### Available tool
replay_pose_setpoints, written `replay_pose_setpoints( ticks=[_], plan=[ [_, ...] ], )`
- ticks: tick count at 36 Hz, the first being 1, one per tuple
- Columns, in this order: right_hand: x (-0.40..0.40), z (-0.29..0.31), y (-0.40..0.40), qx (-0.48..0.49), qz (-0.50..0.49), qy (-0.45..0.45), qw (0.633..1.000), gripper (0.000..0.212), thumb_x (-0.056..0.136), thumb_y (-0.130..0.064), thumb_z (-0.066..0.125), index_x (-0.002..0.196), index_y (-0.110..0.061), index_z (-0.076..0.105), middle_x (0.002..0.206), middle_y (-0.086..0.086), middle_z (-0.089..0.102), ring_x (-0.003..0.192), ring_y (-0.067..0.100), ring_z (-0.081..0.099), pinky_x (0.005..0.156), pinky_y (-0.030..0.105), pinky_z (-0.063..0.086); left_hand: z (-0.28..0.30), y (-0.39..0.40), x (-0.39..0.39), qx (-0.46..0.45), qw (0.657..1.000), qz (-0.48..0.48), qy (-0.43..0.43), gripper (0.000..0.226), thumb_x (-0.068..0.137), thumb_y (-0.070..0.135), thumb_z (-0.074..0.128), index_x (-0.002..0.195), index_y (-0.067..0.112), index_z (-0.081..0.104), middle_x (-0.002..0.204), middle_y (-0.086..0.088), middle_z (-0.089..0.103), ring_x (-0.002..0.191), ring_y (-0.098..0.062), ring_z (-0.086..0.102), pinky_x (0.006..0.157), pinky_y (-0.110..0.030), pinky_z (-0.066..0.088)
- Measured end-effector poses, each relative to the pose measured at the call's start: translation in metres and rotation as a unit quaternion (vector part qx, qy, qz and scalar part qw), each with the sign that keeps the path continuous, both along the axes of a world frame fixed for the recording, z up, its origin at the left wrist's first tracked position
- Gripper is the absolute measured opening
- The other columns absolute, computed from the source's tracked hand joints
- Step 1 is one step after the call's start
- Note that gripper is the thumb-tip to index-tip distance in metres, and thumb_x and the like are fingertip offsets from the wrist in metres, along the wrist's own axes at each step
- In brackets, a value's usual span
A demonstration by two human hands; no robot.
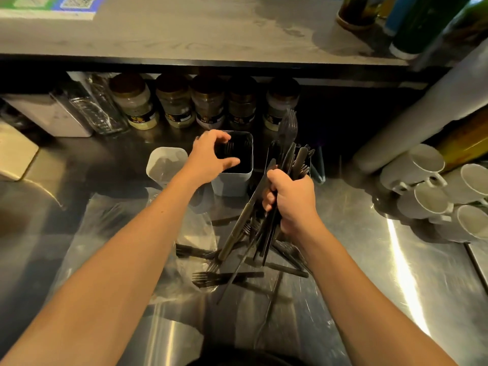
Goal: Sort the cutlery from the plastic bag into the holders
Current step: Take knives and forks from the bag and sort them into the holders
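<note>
Nearest, on the steel counter [369, 260]: a clear plastic bag [111, 228] spread flat at left, with loose forks [224, 278] and knives lying scattered on and just beside its right edge. Above that pile, right hand [289, 200] clenched round a bundle of cutlery [286, 154], handles fanning down toward the counter, fork tines and knife blades pointing up. Farther back and to the left, left hand [210, 157] held over the mouth of a square holder [233, 165], fingers curled at its far rim and thumb at its near rim, nothing grasped; a few utensils stood inside. Beside it, left, a second holder [165, 165]. White mugs [433, 191] clustered at right. Farthest, a row of jars [206, 101] under the shelf [184, 30].
</note>
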State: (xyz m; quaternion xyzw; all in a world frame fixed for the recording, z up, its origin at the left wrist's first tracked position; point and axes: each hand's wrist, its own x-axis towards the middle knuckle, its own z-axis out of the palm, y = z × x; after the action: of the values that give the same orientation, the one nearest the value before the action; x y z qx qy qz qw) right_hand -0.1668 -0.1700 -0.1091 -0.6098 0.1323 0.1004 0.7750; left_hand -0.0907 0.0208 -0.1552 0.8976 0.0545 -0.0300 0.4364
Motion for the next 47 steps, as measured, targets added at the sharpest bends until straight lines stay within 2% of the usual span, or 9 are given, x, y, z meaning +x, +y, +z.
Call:
replay_pose_setpoints(
  ticks=[3, 6, 9, 12, 21, 33, 40, 44, 47],
  plan=[
    [-0.003, 0.004, -0.001, 0.05, 0.009, -0.007, 0.999, 0.03, 0.094, -0.002, 0.054, 0.066, -0.012, 0.048, 0.051, 0.004, 0.04, 0.043, 0.017, 0.036, 0.043, 0.027, 0.032, 0.014, 0.001, -0.007, 0.041, 0.999, -0.024, -0.02, 0.073, 0.081, 0.028, 0.081, 0.143, 0.021, 0.042, 0.133, 0.001, 0.045, 0.134, -0.021, 0.029, 0.112, -0.034, 0.027],
    [-0.004, 0.008, -0.001, 0.097, 0.002, -0.007, 0.995, 0.032, 0.096, -0.003, 0.054, 0.066, -0.012, 0.046, 0.05, 0.002, 0.037, 0.042, 0.016, 0.034, 0.043, 0.026, 0.03, 0.044, -0.012, -0.024, -0.053, 0.993, 0.006, -0.103, 0.041, 0.093, 0.033, 0.065, 0.129, 0.018, 0.052, 0.124, -0.001, 0.053, 0.123, -0.019, 0.046, 0.1, -0.027, 0.036],
    [-0.004, 0.01, 0.001, 0.106, -0.011, -0.011, 0.994, 0.032, 0.095, -0.004, 0.055, 0.066, -0.011, 0.047, 0.051, 0.003, 0.037, 0.041, 0.015, 0.034, 0.042, 0.026, 0.03, 0.076, -0.035, -0.05, -0.162, 0.982, -0.09, 0.024, 0.019, 0.101, 0.041, 0.05, 0.111, 0.026, 0.058, 0.107, -0.003, 0.068, 0.097, -0.014, 0.066, 0.083, -0.029, 0.054],
    [-0.006, 0.011, 0.001, 0.096, -0.02, -0.006, 0.995, 0.024, 0.094, -0.005, 0.059, 0.07, -0.01, 0.055, 0.052, 0.002, 0.043, 0.042, 0.015, 0.038, 0.043, 0.025, 0.032, 0.083, -0.049, -0.075, -0.08, 0.979, -0.178, 0.065, 0.016, 0.101, 0.035, 0.053, 0.116, 0.033, 0.058, 0.095, 0.01, 0.07, 0.082, 0.006, 0.066, 0.067, -0.011, 0.05],
    [-0.02, -0.003, -0.019, 0.155, -0.032, 0.041, 0.987, 0.029, 0.094, -0.004, 0.054, 0.068, -0.016, 0.048, 0.058, -0.002, 0.037, 0.045, 0.011, 0.033, 0.041, 0.023, 0.028, 0.08, -0.046, -0.078, -0.104, 0.994, -0.005, -0.022, 0.007, 0.101, 0.021, 0.053, 0.106, 0.026, 0.055, 0.076, 0.002, 0.059, 0.055, -0.006, 0.053, 0.053, -0.025, 0.048],
    [-0.015, -0.028, -0.083, 0.162, -0.097, 0.115, 0.975, 0.03, 0.09, -0.003, 0.053, 0.066, -0.017, 0.043, 0.059, -0.001, 0.036, 0.046, 0.011, 0.033, 0.043, 0.026, 0.025, 0.093, -0.083, -0.036, -0.152, 0.963, 0.091, -0.203, 0.025, 0.1, 0.008, 0.052, 0.121, 0.021, 0.045, 0.099, -0.005, 0.066, 0.074, -0.02, 0.071, 0.067, -0.028, 0.059],
    [0.0, -0.032, -0.107, 0.155, -0.07, 0.131, 0.977, 0.028, 0.089, -0.003, 0.052, 0.066, -0.016, 0.044, 0.058, -0.001, 0.037, 0.046, 0.011, 0.033, 0.042, 0.024, 0.027, 0.064, -0.118, -0.017, -0.02, 0.982, 0.027, -0.186, 0.03, 0.099, 0.013, 0.053, 0.124, 0.025, 0.042, 0.096, 0.004, 0.065, 0.075, -0.012, 0.069, 0.076, -0.04, 0.06],
    [0.006, -0.035, -0.114, 0.162, -0.027, 0.134, 0.977, 0.029, 0.089, -0.004, 0.053, 0.064, -0.017, 0.044, 0.057, -0.002, 0.037, 0.046, 0.011, 0.034, 0.042, 0.025, 0.028, 0.045, -0.13, -0.01, 0.132, 0.988, -0.022, -0.078, 0.05, 0.096, 0.032, 0.06, 0.142, 0.025, 0.04, 0.121, 0.003, 0.054, 0.101, -0.021, 0.06, 0.091, -0.046, 0.053],
    [0.007, -0.035, -0.115, 0.157, 0.023, 0.122, 0.98, 0.029, 0.09, -0.007, 0.054, 0.066, -0.017, 0.044, 0.058, -0.001, 0.037, 0.047, 0.011, 0.035, 0.043, 0.025, 0.029, 0.042, -0.141, -0.013, 0.109, 0.986, 0.005, -0.128, 0.042, 0.097, 0.034, 0.057, 0.136, 0.02, 0.048, 0.118, 0.004, 0.054, 0.104, -0.023, 0.056, 0.092, -0.044, 0.051]
  ],
)
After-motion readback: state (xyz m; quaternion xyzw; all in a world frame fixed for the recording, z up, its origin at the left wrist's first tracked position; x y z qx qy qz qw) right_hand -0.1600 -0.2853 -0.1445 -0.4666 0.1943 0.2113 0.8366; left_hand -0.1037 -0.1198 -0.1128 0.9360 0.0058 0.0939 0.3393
